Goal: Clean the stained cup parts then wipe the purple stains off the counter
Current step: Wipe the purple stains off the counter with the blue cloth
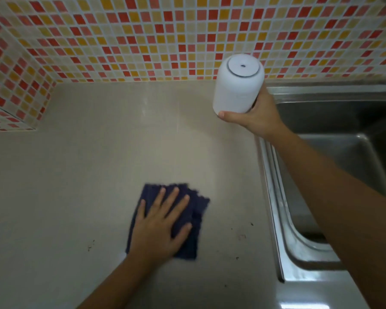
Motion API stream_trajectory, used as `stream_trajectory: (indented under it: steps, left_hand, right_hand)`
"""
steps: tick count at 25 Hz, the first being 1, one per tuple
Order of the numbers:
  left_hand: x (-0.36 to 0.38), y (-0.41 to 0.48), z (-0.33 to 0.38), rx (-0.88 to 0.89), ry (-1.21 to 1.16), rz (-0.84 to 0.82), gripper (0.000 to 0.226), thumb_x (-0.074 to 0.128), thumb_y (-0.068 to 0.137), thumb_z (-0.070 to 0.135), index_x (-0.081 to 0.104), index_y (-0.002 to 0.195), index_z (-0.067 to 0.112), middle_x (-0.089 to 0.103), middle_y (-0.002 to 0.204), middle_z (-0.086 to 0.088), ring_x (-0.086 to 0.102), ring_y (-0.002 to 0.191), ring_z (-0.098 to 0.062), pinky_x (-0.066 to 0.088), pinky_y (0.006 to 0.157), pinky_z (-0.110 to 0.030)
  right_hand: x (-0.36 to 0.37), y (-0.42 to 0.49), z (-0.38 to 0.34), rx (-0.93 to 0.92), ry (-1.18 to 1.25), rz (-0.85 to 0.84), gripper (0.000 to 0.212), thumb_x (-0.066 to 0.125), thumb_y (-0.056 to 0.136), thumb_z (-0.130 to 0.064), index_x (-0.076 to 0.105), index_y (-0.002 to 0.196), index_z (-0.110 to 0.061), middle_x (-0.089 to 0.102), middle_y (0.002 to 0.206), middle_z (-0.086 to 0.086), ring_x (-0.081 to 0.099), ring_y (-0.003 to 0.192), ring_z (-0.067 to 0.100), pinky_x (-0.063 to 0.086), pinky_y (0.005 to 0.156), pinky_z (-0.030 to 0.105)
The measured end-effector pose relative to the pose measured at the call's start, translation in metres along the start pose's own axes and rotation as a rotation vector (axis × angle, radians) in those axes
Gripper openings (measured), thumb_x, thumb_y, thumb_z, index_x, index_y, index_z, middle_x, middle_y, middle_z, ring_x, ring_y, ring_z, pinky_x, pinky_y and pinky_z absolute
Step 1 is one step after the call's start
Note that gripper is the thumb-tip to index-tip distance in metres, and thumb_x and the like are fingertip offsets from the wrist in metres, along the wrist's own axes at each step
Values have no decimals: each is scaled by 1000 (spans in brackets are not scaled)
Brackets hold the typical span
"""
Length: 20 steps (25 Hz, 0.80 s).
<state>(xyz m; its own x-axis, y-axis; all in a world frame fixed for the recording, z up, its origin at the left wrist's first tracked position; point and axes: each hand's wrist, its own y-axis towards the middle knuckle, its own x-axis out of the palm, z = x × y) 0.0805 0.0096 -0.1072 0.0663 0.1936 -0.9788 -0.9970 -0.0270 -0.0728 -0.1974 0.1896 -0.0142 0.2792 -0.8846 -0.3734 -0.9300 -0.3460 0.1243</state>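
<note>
My left hand (159, 221) lies flat, fingers spread, pressing a dark blue cloth (196, 210) onto the beige counter (98, 166). My right hand (257, 117) grips the lower end of a white cup (237, 85), held upside down above the counter's back right part, near the sink edge. The cup's base faces me and has a small hole in its middle. A few small dark specks and a faint reddish mark (242, 236) sit on the counter right of the cloth. More specks (90, 245) lie to its left.
A stainless steel sink (334, 157) fills the right side, its rim running along the counter's edge. A mosaic tile wall (143, 36) in red, orange and cream stands behind the counter and wraps around the left corner.
</note>
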Motion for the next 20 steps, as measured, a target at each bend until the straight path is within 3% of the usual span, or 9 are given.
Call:
stream_trajectory:
  steps: [3, 5, 8, 10, 12, 14, 16, 20]
  left_hand:
    - [-14, 107, -19, -260, 9, 45, 59, 23, 91, 57, 16, 147, 38, 13, 158, 8, 8, 146, -20, 13, 112, -58]
    - [-13, 175, 1, -312, -44, 36, 58, 24, 93, 56, 12, 147, 39, 6, 159, 9, 1, 146, -21, 5, 114, -58]
    - [2, 184, 67, -48, -21, -12, 58, 23, 93, 55, 13, 148, 37, 8, 159, 8, -1, 146, -21, 3, 115, -55]
    - [10, 126, 94, 198, -26, -41, 58, 24, 92, 56, 18, 147, 36, 14, 158, 7, 3, 146, -21, 7, 116, -53]
    - [15, 51, 79, 287, -19, -23, 57, 28, 92, 57, 24, 145, 38, 22, 156, 10, 12, 145, -18, 14, 115, -50]
    - [9, -6, 34, 240, 12, -9, 56, 29, 91, 59, 26, 144, 41, 30, 153, 10, 15, 144, -13, 19, 112, -44]
    - [1, -7, -17, 127, 54, 47, 55, 24, 92, 59, 27, 143, 39, 36, 150, 7, 18, 143, -14, 23, 110, -44]
    - [-8, 100, -11, -211, 39, 75, 63, 13, 88, 60, 14, 147, 37, 14, 158, 7, 8, 146, -21, 14, 113, -54]
  right_hand:
    - [-6, -5, 2, 0, 6, 22, 94, 88, 58, -28, 37, 137, -17, 54, 129, -5, 52, 114, 1, 45, 86, 8]
    - [-13, -2, 2, -27, -5, 58, 92, 88, 58, -27, 38, 135, -17, 55, 126, -7, 52, 112, 1, 45, 84, 6]
    - [-17, 8, -5, -61, -27, 65, 90, 87, 58, -31, 39, 134, -21, 55, 123, -11, 52, 113, 3, 48, 85, 12]
    - [-15, 11, -10, -68, -30, 48, 91, 87, 59, -33, 38, 135, -22, 54, 124, -11, 52, 114, 5, 47, 87, 16]
    - [-12, 10, -11, -71, -21, 43, 93, 87, 57, -35, 38, 135, -20, 54, 126, -8, 52, 115, 7, 47, 89, 20]
    - [-11, 7, -8, -56, -13, 40, 94, 87, 56, -35, 39, 135, -20, 55, 125, -8, 53, 114, 5, 46, 87, 16]
    - [-7, 5, 0, -32, -1, 27, 96, 87, 54, -38, 38, 135, -20, 54, 126, -8, 52, 114, 4, 46, 86, 13]
    - [8, 3, 15, -1, 8, 7, 100, 86, 50, -45, 39, 135, -22, 54, 130, -6, 52, 117, 8, 49, 93, 28]
